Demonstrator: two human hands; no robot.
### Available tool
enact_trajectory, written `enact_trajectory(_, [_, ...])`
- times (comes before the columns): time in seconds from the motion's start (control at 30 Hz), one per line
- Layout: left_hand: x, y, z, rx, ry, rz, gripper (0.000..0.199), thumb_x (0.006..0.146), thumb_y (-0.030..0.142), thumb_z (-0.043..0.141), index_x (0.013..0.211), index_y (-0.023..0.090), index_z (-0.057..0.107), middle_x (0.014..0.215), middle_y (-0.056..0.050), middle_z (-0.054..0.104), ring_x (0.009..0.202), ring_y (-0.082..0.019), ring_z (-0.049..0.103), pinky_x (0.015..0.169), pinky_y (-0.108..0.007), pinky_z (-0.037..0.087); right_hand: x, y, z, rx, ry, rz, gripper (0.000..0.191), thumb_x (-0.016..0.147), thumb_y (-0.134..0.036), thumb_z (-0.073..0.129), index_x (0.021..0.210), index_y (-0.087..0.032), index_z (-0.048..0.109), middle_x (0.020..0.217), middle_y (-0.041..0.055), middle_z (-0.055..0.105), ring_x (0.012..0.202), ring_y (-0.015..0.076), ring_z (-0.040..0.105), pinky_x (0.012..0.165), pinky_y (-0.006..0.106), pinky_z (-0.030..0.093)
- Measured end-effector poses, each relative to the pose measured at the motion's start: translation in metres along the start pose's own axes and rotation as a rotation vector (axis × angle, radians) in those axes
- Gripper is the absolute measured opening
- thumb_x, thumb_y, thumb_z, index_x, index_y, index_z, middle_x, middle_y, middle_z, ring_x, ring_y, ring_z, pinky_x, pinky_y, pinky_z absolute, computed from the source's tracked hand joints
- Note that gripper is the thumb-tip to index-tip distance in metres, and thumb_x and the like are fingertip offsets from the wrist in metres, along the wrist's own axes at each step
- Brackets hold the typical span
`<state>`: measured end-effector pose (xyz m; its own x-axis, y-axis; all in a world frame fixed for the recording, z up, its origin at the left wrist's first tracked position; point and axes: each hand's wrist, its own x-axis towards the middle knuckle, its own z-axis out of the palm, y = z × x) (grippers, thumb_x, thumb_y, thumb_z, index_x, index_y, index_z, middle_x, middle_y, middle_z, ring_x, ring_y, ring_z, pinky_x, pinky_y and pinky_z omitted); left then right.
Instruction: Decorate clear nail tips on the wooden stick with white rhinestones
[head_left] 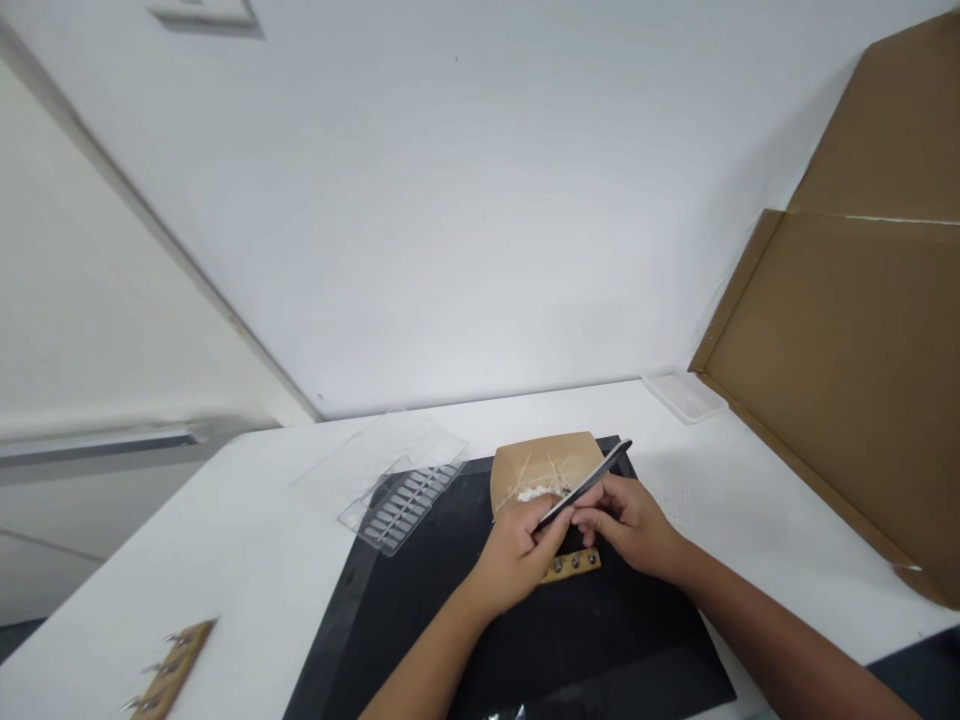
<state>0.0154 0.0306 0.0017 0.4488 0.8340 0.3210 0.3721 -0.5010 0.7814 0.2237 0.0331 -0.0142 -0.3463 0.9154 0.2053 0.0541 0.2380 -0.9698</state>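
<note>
Over the black mat point(420, 610), my left hand point(517, 550) is closed round the lower end of a slim dark nail file point(604, 468), which slants up to the right. My right hand point(630, 525) meets it there, thumb and fingers pinched together close to the file. Anything tiny between those fingertips is too small to make out. Just behind both hands sits a brown paper tray point(510, 462) holding white bits and thin pale sticks. Partly hidden below the hands lies a wooden strip point(574, 567) with several metal pegs.
A clear plastic case point(409, 505) with nail-shaped slots overlaps the mat's left edge. Another pegged wooden strip point(176, 670) lies at the front left of the white table. A shallow translucent box point(686, 398) is near the wall, and a large open cardboard box point(840, 380) stands right.
</note>
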Motion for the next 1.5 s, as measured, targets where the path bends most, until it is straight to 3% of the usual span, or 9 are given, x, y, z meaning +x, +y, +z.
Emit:
enact_trajectory(0.1, [0.002, -0.002, 0.001, 0.046, 0.027, 0.016, 0.042, 0.109, 0.044, 0.045, 0.087, 0.018, 0.072, 0.079, -0.003, 0.073, 0.073, -0.017, 0.067, 0.072, -0.027, 0.050, 0.001, -0.003, 0.000, -0.032, 0.004, -0.029, 0.032, 0.097, -0.053, 0.072, 0.092, -0.021, 0.066, 0.076, -0.0006, 0.070, 0.067, 0.0159, 0.071, 0.068, 0.029, 0.058])
enact_trajectory(0.23, [0.002, -0.005, 0.004, 0.054, 0.036, -0.009, 0.040, 0.109, 0.044, 0.045, 0.088, 0.019, 0.069, 0.082, -0.002, 0.072, 0.078, -0.017, 0.068, 0.075, -0.028, 0.051, 0.001, -0.005, 0.000, -0.077, 0.024, -0.096, 0.028, 0.101, -0.048, 0.068, 0.092, -0.021, 0.064, 0.083, 0.0002, 0.069, 0.068, 0.0141, 0.070, 0.066, 0.027, 0.057])
enact_trajectory(0.37, [0.002, -0.006, 0.008, 0.031, 0.151, -0.063, 0.028, 0.106, 0.043, 0.050, 0.109, 0.021, 0.066, 0.100, -0.004, 0.074, 0.091, -0.019, 0.071, 0.085, -0.030, 0.054, 0.001, -0.005, 0.001, -0.208, 0.081, -0.187, 0.023, 0.105, -0.040, 0.063, 0.091, -0.021, 0.064, 0.089, 0.0025, 0.068, 0.068, 0.0136, 0.068, 0.063, 0.026, 0.055])
enact_trajectory(0.47, [0.002, -0.005, 0.008, 0.005, 0.200, -0.105, 0.031, 0.106, 0.044, 0.051, 0.123, 0.021, 0.062, 0.114, -0.007, 0.074, 0.098, -0.021, 0.073, 0.090, -0.033, 0.056, 0.002, -0.003, 0.000, -0.320, 0.176, -0.252, 0.022, 0.104, -0.037, 0.062, 0.089, -0.022, 0.065, 0.089, 0.0039, 0.067, 0.070, 0.0147, 0.066, 0.059, 0.026, 0.052])
enact_trajectory(0.6, [0.003, -0.003, 0.006, 0.051, 0.178, -0.096, 0.035, 0.109, 0.044, 0.044, 0.122, 0.020, 0.066, 0.114, -0.009, 0.075, 0.104, -0.024, 0.073, 0.094, -0.036, 0.056, 0.003, 0.000, -0.002, -0.391, 0.332, -0.327, 0.016, 0.104, -0.035, 0.062, 0.095, -0.023, 0.068, 0.084, 0.0037, 0.064, 0.071, 0.0165, 0.062, 0.053, 0.025, 0.048])
enact_trajectory(0.77, [0.003, -0.002, 0.007, 0.109, 0.123, -0.076, 0.041, 0.112, 0.044, 0.038, 0.118, 0.021, 0.072, 0.110, -0.009, 0.079, 0.099, -0.024, 0.075, 0.089, -0.036, 0.056, 0.006, 0.005, -0.002, -0.490, 0.411, -0.420, 0.014, 0.104, -0.032, 0.060, 0.095, -0.023, 0.066, 0.087, 0.0045, 0.064, 0.067, 0.0158, 0.059, 0.053, 0.027, 0.048])
enact_trajectory(1.17, [-0.002, 0.005, 0.015, 0.392, 0.226, 0.013, 0.039, 0.111, 0.036, 0.039, 0.118, 0.020, 0.074, 0.105, -0.012, 0.081, 0.093, -0.028, 0.079, 0.084, -0.036, 0.060, 0.020, 0.010, 0.004, -0.542, 0.462, -0.369, 0.021, 0.107, -0.035, 0.053, 0.090, -0.024, 0.060, 0.084, 0.0030, 0.067, 0.073, 0.0177, 0.064, 0.063, 0.029, 0.049])
enact_trajectory(1.33, [-0.005, -0.007, 0.019, 0.591, 0.210, -0.032, 0.039, 0.111, 0.035, 0.037, 0.120, 0.019, 0.072, 0.096, -0.013, 0.081, 0.087, -0.027, 0.079, 0.073, -0.032, 0.060, 0.030, 0.016, 0.009, -0.618, 0.435, -0.329, 0.019, 0.106, -0.031, 0.051, 0.089, -0.025, 0.057, 0.088, 0.0040, 0.068, 0.081, 0.0205, 0.065, 0.074, 0.033, 0.050])
enact_trajectory(1.5, [-0.007, -0.008, 0.021, 0.661, 0.200, -0.080, 0.036, 0.109, 0.032, 0.038, 0.117, 0.019, 0.070, 0.083, -0.012, 0.079, 0.078, -0.027, 0.078, 0.064, -0.029, 0.055, 0.030, 0.014, 0.012, -0.674, 0.383, -0.316, 0.016, 0.105, -0.030, 0.050, 0.090, -0.025, 0.054, 0.089, 0.0047, 0.067, 0.082, 0.0219, 0.064, 0.073, 0.033, 0.047])
